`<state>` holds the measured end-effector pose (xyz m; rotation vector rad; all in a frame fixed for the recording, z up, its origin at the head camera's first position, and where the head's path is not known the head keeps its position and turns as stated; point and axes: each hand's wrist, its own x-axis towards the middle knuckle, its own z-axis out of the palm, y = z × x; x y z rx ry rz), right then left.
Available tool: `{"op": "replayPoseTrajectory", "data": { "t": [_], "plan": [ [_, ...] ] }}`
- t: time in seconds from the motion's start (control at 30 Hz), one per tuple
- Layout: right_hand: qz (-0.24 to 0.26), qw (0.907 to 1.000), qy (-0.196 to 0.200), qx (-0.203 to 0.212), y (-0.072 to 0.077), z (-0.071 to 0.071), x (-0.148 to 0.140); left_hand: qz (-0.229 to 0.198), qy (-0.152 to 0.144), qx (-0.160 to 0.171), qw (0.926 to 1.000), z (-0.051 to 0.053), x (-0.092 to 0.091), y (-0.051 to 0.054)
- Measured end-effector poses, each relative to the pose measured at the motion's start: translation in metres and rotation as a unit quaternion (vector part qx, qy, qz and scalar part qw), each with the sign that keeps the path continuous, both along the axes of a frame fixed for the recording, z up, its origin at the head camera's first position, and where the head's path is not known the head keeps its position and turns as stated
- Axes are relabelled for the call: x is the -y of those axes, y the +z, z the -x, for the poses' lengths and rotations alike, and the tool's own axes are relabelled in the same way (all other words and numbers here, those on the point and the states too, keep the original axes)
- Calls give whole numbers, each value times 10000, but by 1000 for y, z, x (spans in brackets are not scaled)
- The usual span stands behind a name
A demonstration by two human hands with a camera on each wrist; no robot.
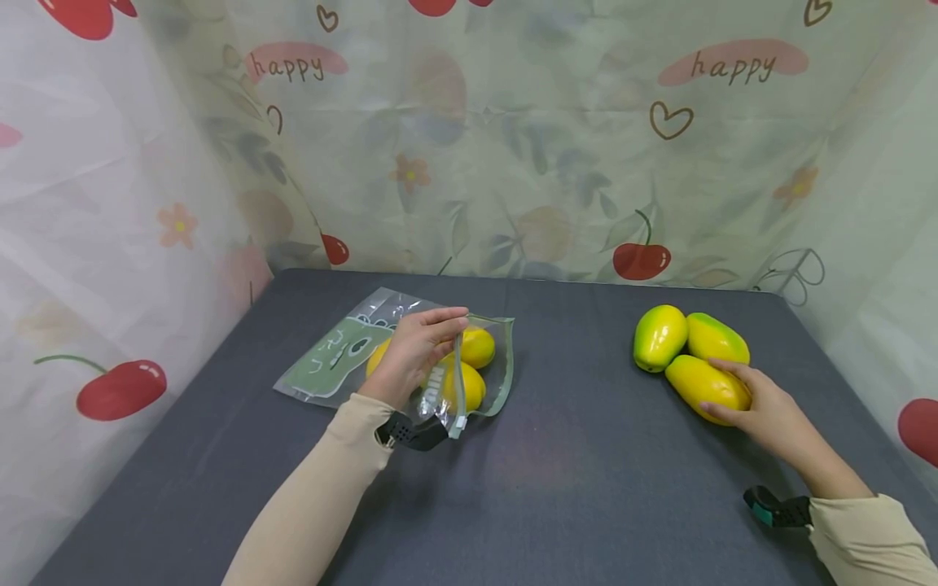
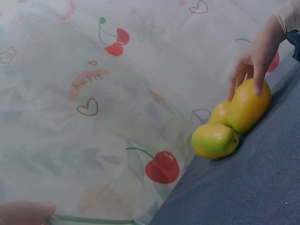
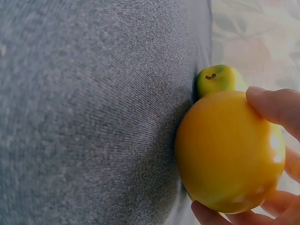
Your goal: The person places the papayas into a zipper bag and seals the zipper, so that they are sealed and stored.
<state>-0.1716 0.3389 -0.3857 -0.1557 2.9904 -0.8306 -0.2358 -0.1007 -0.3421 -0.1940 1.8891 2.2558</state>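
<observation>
My left hand pinches the upper edge of a clear zip bag with a green cartoon print, its slider hanging at the near end. Several yellow fruits lie inside the bag, partly hidden by the hand. On the right, my right hand grips a yellow mango with thumb and fingers spread round it. That mango still touches the table in the right wrist view, where the hand's fingertips press its side. Two greener mangoes, one on the left and one behind, lie against it.
A dark grey cloth covers the table. Printed curtains with cherries and hearts hang close behind and at both sides. A thin looped cord shows by the far right corner. Each wrist wears a black strap.
</observation>
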Motion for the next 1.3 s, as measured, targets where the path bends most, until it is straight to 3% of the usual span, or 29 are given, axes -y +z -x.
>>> {"op": "replayPoseTrajectory", "data": {
  "t": [0.43,0.8,1.3],
  "plan": [
    [-45,10000,21,-12,0,-1,0,-55,-31,-3,10000,1,0,0],
    [-50,9999,49,-128,9,-3,6,-92,-67,-43,9999,1,0,1],
    [121,9970,65,-767,25,-10,18,-46,-52,-26,10000,1,0,1]
  ]
}}
